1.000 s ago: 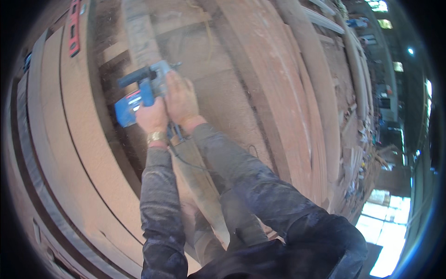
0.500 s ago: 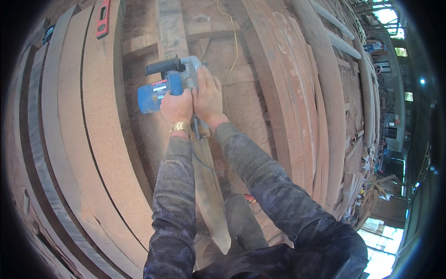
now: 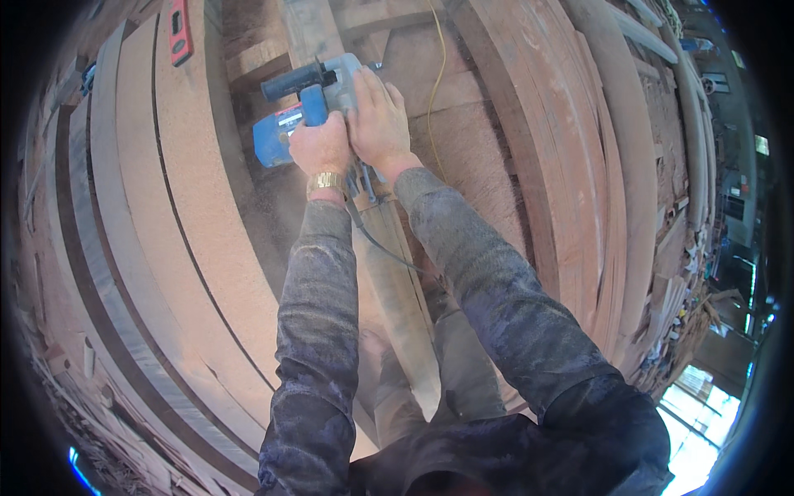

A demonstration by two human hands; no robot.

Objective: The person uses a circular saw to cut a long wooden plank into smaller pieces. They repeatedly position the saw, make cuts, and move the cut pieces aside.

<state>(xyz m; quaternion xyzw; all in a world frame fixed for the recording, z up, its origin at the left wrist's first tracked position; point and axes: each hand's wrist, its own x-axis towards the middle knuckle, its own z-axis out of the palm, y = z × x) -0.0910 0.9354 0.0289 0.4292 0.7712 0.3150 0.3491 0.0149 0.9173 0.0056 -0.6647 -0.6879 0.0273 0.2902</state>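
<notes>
A corded power tool (image 3: 277, 136) with a blue motor housing, grey body and black front grip rests on a long timber (image 3: 399, 289). Its working underside is hidden, so I cannot tell its exact kind. My left hand (image 3: 321, 147), with a gold-coloured watch at the wrist, is closed around the blue rear handle. Over the grey body lies my right hand (image 3: 380, 120), fingers close together and pressed against the housing. The dark cord (image 3: 385, 246) trails back over the timber. The wood looks paler behind the tool than ahead of it.
Long beams lie on the left, with a red spirit level (image 3: 179, 37) on one wide beam (image 3: 186, 124). More planks (image 3: 571, 190) are stacked on the right. A yellow cable (image 3: 434, 91) runs along the dusty ground between them. My legs straddle the timber's near end.
Both hands and the power tool have moved slightly forward along the timber. My view has shifted too, and the timber's near end now appears further right and higher.
</notes>
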